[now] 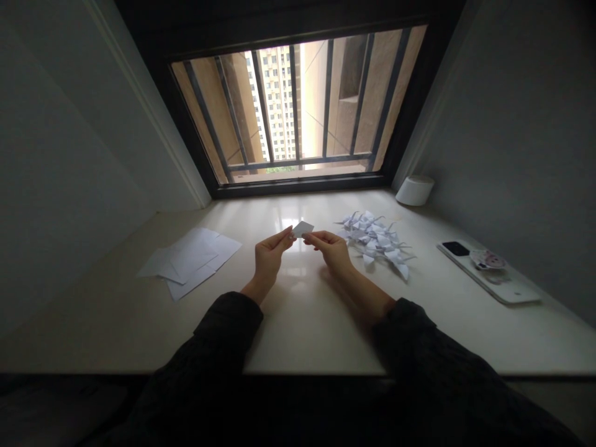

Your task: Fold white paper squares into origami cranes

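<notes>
A small piece of white paper (303, 229), folded flat into an angular shape, tilts with its point toward two o'clock. It hangs in the air, pinched at its lower edge between the fingertips of the left hand (269, 261) and the right hand (331, 251).

The small folded paper (302, 229) is showing plain white, matching the paper cranes (375, 244) and loose paper sheets (189, 261). The tabletop (307, 329) is gleaming cream, and the sleeves (228, 323) are looking near-black. The white phone case (512, 285) is carrying a black patch (456, 248) and a round pink-and-white sticker (488, 259).
</notes>
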Demonstrator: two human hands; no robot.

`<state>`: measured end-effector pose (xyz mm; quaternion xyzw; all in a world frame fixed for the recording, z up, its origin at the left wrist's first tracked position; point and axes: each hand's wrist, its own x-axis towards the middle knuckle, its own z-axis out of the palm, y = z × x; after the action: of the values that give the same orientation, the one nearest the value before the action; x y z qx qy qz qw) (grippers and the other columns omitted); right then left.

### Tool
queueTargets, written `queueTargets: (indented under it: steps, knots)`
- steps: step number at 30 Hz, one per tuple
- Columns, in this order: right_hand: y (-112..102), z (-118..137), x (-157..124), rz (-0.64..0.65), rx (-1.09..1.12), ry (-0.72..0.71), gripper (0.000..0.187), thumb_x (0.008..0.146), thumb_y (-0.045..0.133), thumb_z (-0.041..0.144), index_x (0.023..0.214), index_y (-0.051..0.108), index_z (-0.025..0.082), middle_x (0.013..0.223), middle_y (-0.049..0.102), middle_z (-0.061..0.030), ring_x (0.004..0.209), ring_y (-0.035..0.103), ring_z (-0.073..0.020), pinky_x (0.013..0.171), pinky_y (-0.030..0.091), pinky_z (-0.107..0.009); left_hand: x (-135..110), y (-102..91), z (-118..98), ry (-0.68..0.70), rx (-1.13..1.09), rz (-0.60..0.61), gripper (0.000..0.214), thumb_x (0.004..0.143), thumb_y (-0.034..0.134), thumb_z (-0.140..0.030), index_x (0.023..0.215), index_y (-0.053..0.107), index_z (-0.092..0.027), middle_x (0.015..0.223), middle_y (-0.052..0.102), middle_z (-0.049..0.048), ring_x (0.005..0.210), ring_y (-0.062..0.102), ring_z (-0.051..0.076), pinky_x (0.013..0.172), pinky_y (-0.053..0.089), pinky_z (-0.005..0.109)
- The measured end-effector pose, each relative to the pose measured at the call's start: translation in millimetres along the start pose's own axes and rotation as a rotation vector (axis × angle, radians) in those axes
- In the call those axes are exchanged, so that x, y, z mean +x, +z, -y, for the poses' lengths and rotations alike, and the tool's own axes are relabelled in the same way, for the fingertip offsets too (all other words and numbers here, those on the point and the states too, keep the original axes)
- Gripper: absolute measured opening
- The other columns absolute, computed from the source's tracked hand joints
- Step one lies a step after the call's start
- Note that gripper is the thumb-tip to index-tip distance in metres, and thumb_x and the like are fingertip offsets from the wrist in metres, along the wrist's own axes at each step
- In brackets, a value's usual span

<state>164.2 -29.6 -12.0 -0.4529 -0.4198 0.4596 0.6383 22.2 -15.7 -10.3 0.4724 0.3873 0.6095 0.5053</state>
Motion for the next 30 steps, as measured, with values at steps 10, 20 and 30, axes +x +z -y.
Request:
queueTargets:
  steps: [10, 20, 30]
  knots:
    - [-2.1, -1.4, 3.0, -0.008, -0.015, -0.005, 0.029, 0.056, 0.079, 0.044, 0.071, 0.072, 0.02, 0.069, 0.072, -0.0041, 0.071, 0.065, -0.0179, 0.065, 0.046, -0.029, -0.7, -0.3, -1.1, 0.054, 0.04, 0.052, 0.038, 0.066, 0.076, -0.035, 0.1, 0.071, -0.019, 0.094, 0.073, 0.0074, 0.083, 0.068, 0.019, 0.087, 0.051, 0.04]
    - [-1.8, -2.2, 3.2, 0.009, -0.029, -0.05, 0.032, 0.054, 0.079, 0.048, 0.07, 0.072, 0.02, 0.069, 0.072, -0.0042, 0.068, 0.065, -0.0177, 0.064, 0.048, -0.031, 1.5, -3.8, 1.0, 0.142, 0.13, 0.06, 0.038, 0.064, 0.077, -0.034, 0.098, 0.072, -0.019, 0.092, 0.073, 0.0074, 0.083, 0.067, 0.019, 0.079, 0.052, 0.035]
    - [-2.4, -4.4, 4.7, 0.015, 0.015, -0.036, 0.023, 0.059, 0.077, 0.041, 0.069, 0.072, 0.021, 0.063, 0.069, -0.0021, 0.064, 0.062, -0.0148, 0.061, 0.043, -0.027, 1.0, -2.4, -2.3, 0.016, 0.011, 0.057, 0.038, 0.063, 0.078, -0.035, 0.097, 0.072, -0.019, 0.087, 0.074, 0.0075, 0.077, 0.069, 0.018, 0.081, 0.052, 0.037]
